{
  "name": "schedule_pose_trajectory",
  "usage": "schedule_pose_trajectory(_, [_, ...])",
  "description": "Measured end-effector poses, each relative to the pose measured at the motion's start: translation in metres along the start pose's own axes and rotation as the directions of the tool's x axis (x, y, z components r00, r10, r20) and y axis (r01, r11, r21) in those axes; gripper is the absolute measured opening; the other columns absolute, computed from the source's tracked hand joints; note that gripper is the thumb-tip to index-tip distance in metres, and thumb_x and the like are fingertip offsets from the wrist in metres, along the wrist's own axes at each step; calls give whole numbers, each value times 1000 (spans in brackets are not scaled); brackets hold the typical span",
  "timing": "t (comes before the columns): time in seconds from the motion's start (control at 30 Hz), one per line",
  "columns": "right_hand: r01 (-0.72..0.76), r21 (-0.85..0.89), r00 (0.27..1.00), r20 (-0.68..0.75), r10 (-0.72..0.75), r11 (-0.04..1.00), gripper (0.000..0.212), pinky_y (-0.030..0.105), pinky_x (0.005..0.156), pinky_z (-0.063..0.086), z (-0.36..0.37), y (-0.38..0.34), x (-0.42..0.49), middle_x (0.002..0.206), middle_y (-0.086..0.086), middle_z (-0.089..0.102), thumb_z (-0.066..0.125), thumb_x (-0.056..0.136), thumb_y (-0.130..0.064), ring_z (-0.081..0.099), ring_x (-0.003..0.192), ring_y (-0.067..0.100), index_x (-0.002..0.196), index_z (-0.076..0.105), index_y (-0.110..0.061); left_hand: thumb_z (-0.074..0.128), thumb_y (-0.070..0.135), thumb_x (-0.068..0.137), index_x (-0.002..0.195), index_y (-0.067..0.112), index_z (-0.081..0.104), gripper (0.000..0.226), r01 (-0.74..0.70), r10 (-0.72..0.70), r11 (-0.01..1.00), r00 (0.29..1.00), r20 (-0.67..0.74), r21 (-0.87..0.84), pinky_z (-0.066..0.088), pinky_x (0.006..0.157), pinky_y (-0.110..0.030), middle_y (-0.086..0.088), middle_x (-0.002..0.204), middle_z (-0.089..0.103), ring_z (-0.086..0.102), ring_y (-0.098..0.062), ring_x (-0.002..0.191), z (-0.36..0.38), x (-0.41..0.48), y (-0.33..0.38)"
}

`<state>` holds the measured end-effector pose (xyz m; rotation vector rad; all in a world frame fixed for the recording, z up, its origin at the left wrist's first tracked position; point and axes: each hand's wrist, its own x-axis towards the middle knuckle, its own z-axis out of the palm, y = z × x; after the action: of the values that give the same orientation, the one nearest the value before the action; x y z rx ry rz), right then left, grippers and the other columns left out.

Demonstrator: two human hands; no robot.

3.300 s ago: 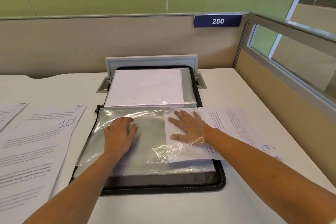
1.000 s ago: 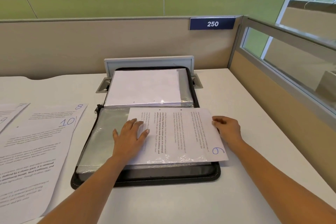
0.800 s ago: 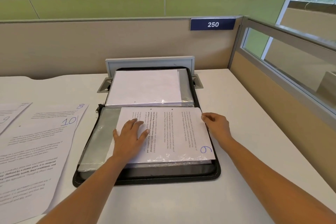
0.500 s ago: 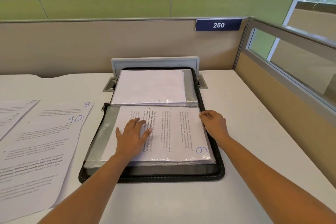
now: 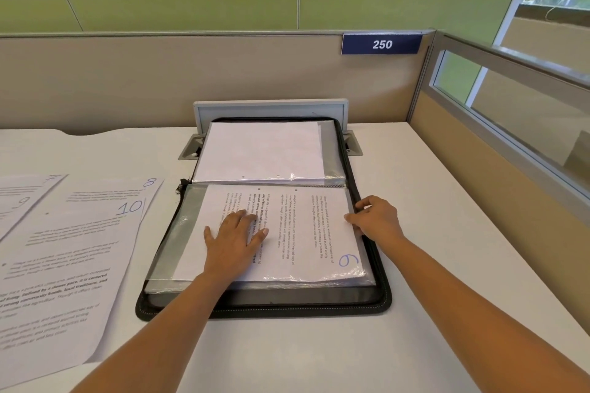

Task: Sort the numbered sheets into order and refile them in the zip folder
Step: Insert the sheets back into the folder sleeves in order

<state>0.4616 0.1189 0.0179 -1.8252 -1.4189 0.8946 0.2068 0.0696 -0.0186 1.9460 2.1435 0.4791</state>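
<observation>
Sheet 6 (image 5: 306, 233): lies in the near sleeve of the open folder (image 5: 381, 297), seemingly seated. Left hand (image 5: 233, 236) presses flat on it, fingers straight; right hand (image 5: 378, 220), fingers curled, pinches its 3 o'clock edge. Sheets 7–10 (image 5: 79, 249): loose at 9 o'clock, unfiled; judged about half left.

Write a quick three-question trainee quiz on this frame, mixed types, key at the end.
1. True or false: the left hand lies flat on the sheet in the zip folder.
2. That sheet's handwritten number is: A) 8 B) 6 C) 10
3. Which numbers can you read on the loose sheets left of the zip folder?

Key: 1 true; 2 B; 3 7, 8, 9, 10.
</observation>
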Motion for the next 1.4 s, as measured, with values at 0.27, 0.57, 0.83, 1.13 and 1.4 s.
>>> schedule_pose_trajectory(0.27, [-25, -24, 998, 57, 26, 999, 26, 36, 79, 57, -1, -6, -6, 94, 13, 65, 75, 77, -10, 66, 76, 24, 92, 54, -9, 34, 49, 97, 138, 28, 38, 47, -2, 2, 1000, 1000, 9, -1, 6, 112, -55, 6, 152, 25, 20, -12, 141, -2, 0, 2])
schedule_pose_trajectory(0.57, [20, -6, 1000, -17, -20, 1000, 29, 25, 76, 46, 2, -7, -8, 89, 6, 62, 76, 77, -12, 57, 84, 19, 99, 58, -8, 33, 50, 97, 138, 28, 38, 47, -5, 5, 1000, 1000, 12, 7, 7, 112, -56, 6, 152, 26, 21, -13, 141, -3, 0, 1])
schedule_pose_trajectory(0.83, [-4, 24, 1000, -17, 4, 1000, 24, 28, 81, 51, 0, -3, -6, 82, 4, 61, 74, 79, -12, 58, 81, 19, 100, 65, -4, 34, 50, 97, 138, 28, 38, 47, -11, 11, 1000, 1000, 18, -5, 5, 113, -55, 6, 152, 25, 19, -13, 141, -3, 0, 2])
schedule_pose_trajectory(1.13, [-34, -233, 997, 64, 50, 972, 26, 30, 82, 51, -3, -13, -2, 93, 7, 59, 76, 78, -19, 57, 84, 20, 94, 59, -6, 34, 50, 97, 139, 28, 38, 48, -8, 7, 1000, 1000, 19, 9, 7, 112, -56, 6, 152, 25, 20, -13, 141, 0, 1, 2])
schedule_pose_trajectory(1.4, [-49, -14, 986, 157, 51, 999, 15, 23, 64, 53, 8, -16, -5, 76, 3, 62, 72, 80, -10, 60, 71, 15, 80, 58, -10, 34, 50, 97, 139, 28, 38, 48, -13, 13, 1000, 1000, 15, 9, 6, 112, -57, 6, 152, 25, 19, -13, 141, 1, 2, 2])
